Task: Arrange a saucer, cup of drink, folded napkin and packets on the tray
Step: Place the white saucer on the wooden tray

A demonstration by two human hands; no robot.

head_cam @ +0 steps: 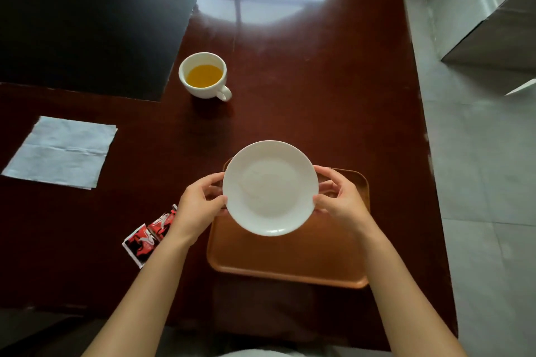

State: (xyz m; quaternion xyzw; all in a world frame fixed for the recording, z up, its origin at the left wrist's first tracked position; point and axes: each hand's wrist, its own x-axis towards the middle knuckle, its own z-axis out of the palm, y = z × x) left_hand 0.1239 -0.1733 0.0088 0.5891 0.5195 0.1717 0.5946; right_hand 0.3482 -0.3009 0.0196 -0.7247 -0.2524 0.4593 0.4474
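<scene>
Both bare forearms reach in from the near edge, and the fingers (216,180) of the left hand (200,206) curl around the left rim of a round white ceramic saucer (270,188), thumb on top. The right hand (338,197) grips the opposite rim the same way, so the saucer is pinched between both hands and held over the far part of a rectangular brown wooden tray (290,258); whether it touches the tray cannot be told. The tray sits at the near side of the glossy dark reddish-brown surface (333,95).

Just left of the left wrist lie red, black and white packets (148,236), partly hidden by the forearm. Further left, well apart from the tray, a pale grey paper napkin (62,152) lies flat with a crease across it. On the far side of the saucer, towards the middle of the surface, stands a white cup (204,75) holding orange-yellow drink, its handle turned to the near right. A black rectangular mat (87,17) covers the far left corner.
</scene>
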